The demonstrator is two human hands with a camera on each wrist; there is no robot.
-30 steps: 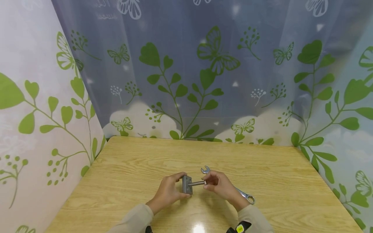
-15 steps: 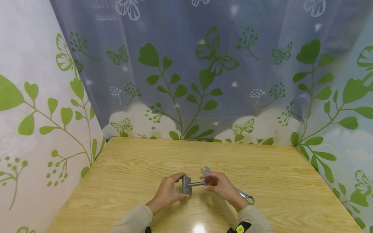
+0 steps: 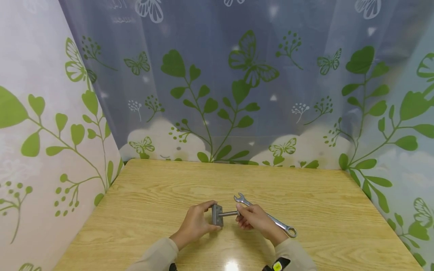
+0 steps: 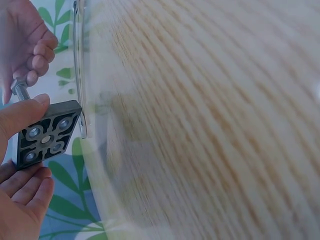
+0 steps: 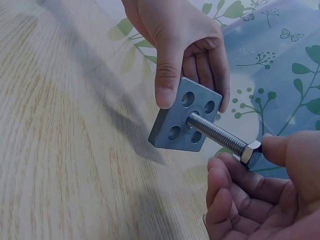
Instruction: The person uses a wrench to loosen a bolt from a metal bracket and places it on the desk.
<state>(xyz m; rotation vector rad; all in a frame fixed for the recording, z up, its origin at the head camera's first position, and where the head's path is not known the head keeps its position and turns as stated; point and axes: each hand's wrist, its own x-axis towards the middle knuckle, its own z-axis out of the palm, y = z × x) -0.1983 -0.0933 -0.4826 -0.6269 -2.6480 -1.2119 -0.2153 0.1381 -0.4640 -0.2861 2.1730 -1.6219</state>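
Observation:
My left hand [image 3: 194, 226] grips a small square grey metal plate [image 5: 181, 117] by its opposite edges, thumb on one side and fingers on the other. Round recessed holes surround a central one, where a long hex bolt [image 5: 220, 134] sits with most of its thread showing. The plate's underside [image 4: 46, 139], in the left wrist view, has dark hollows and the bolt's end at its centre. At the bolt's hex head [image 5: 251, 154], my right hand [image 3: 259, 221] pinches with thumb and index finger, its other fingers curled below.
A combination wrench [image 3: 280, 224] lies slantwise on the wooden table [image 3: 162, 180], its middle hidden behind the right hand. Printed curtains [image 3: 210, 113] with leaves and butterflies stand along the table's back and sides.
My right hand has turned at the bolt head, its thumb now on top and the fingers curled beneath. More of the wrench shows behind it. The left hand and plate stay nearly still.

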